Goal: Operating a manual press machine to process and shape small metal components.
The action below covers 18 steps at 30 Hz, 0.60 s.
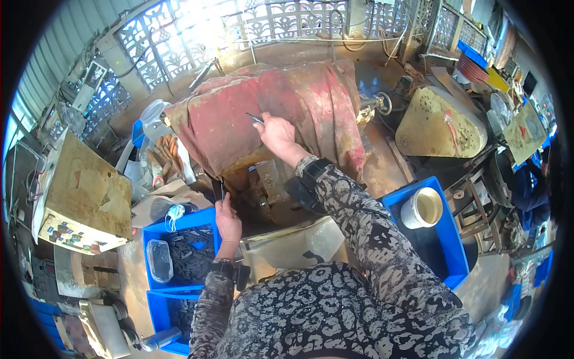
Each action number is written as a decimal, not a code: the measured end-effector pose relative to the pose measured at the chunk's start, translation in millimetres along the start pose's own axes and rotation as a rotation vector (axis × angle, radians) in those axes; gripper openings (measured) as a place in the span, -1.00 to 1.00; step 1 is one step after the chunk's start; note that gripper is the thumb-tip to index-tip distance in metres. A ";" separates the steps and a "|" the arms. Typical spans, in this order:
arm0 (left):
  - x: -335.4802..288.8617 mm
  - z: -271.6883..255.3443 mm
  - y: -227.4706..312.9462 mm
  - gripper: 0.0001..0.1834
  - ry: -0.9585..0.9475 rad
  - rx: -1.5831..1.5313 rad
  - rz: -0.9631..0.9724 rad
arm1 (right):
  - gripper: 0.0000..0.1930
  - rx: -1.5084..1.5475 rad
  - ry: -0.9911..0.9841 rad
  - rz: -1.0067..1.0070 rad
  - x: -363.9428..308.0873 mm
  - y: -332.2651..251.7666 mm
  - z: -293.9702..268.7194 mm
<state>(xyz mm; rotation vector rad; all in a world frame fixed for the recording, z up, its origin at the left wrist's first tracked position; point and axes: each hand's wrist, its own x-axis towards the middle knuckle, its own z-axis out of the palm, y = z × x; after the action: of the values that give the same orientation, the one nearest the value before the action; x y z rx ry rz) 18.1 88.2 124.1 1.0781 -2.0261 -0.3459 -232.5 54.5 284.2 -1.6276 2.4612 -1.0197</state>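
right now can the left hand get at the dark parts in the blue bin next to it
Probably yes: the left hand hovers at the rim of the blue bin, nothing lies between it and the dark parts, though it already holds a thin dark piece.

Tan cardboard box (84, 194) at far left, strip of small coloured labels (64, 234) along its lower edge

Blue crate (156, 232) at left holds dark metal parts and a clear plastic tub (159, 261), face mask (174, 213) on its rim. Second blue crate (452, 242) at right holds a white bucket (422, 207). Orange work gloves (165, 157) lie beside a cardboard box (85, 194).
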 end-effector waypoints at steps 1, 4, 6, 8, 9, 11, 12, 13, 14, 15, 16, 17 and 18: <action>0.4 -1.2 2.7 -0.43 0.017 -0.029 0.007 | -0.67 -0.021 -0.024 -0.020 0.2 1.3 -1.1; -2.6 -2.4 5.8 -0.41 -0.062 -0.062 -0.066 | -0.71 -0.119 0.003 -0.038 1.7 9.8 1.2; -3.9 -6.6 11.2 -0.38 -0.016 -0.050 0.003 | -0.72 -0.115 0.020 -0.061 1.3 9.6 0.3; -4.7 -10.2 16.6 -0.36 0.008 -0.043 0.014 | -0.73 -0.123 0.046 -0.077 1.2 7.9 -0.7; -4.4 -9.8 15.7 -0.36 0.005 -0.054 0.000 | -0.74 -0.130 0.058 -0.085 2.1 9.0 1.4; -5.8 -12.6 19.8 -0.35 -0.014 -0.067 -0.028 | -0.74 -0.134 0.063 -0.085 1.3 9.4 -0.5; -6.2 -13.9 22.0 -0.35 -0.028 -0.070 -0.044 | -0.73 -0.129 0.055 -0.080 0.2 9.8 -2.7; -7.2 -15.1 23.7 -0.35 -0.046 -0.073 -0.060 | -0.72 -0.134 0.042 -0.059 -0.6 10.2 -4.3; -7.6 -15.4 24.0 -0.35 -0.041 -0.076 -0.061 | -0.72 -0.124 0.043 -0.072 -0.8 10.8 -4.9; -8.4 -16.7 25.6 -0.34 -0.038 -0.079 -0.061 | -0.72 -0.123 0.039 -0.071 -2.1 11.2 -6.9; -7.9 -15.4 23.9 -0.34 -0.035 -0.082 -0.060 | -0.72 -0.117 0.042 -0.077 -0.3 12.4 -4.4; -11.5 -18.7 28.3 -0.33 -0.041 -0.093 -0.064 | -0.72 -0.125 0.040 -0.064 -5.0 12.6 -10.2; -11.2 -17.9 27.1 -0.33 -0.044 -0.096 -0.072 | -0.72 -0.122 0.040 -0.064 -4.4 13.4 -9.0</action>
<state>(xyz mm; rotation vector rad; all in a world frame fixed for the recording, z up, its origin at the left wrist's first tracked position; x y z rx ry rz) 19.7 115.5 144.9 1.0937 -1.9911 -0.5030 -244.7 66.0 282.8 -1.7479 2.5604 -0.9352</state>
